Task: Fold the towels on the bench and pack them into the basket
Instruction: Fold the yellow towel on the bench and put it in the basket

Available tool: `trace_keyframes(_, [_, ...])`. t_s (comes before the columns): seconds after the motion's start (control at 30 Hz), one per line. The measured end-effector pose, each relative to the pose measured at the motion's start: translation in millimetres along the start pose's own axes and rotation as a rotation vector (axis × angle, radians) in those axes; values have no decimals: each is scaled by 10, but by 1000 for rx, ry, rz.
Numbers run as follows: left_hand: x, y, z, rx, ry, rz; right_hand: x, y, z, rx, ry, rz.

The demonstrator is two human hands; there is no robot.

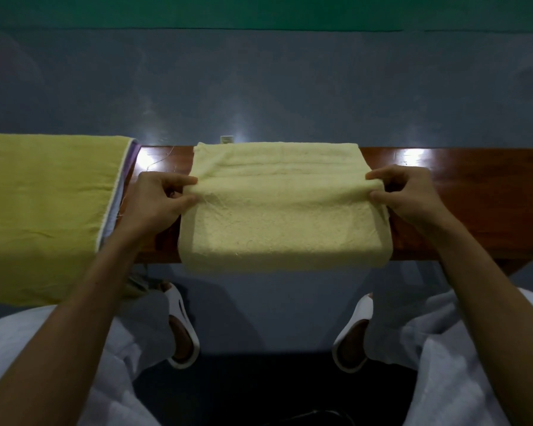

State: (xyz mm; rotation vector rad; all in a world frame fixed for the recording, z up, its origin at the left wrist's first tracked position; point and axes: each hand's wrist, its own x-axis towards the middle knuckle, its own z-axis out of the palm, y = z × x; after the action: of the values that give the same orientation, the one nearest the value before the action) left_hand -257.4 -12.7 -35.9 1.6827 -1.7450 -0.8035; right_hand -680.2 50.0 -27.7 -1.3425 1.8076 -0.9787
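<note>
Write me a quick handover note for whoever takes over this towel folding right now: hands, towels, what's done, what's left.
Left hand pinches the left edge of the pale towel; right hand pinches its right edge.
The pale towel lies partly folded across the bench, its near edge overhanging.
A yellow-green towel lies spread out at the left, unfolded.
Left to do: finish this fold, fold the other towel, pack both. The basket is not in view.

Both our forearms stretch forward, left hand [156,196] and right hand [411,195] each pinching a side edge of the towel [274,216].
</note>
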Motion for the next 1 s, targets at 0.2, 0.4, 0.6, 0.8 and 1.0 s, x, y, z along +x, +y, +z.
trace_keyframes(0.2, [-40, 24, 7, 111, 64, 96, 2, 29, -6, -106, 68, -68])
trace_keyframes(0.4, [-57, 46, -3, 200, 127, 200, 28, 52, -10, -198, 136, -169])
trace_keyframes(0.6, [-40, 89, -7, 199, 195, 275, 14, 23, -17, -242, 288, -249])
trace_keyframes(0.8, [-3, 97, -35, 243, 299, 324, -18, -80, -34, -287, 385, -289])
trace_keyframes(1.0, [4, 265, -43, 25, 324, 208, -9, -299, 6, 4, 462, -180])
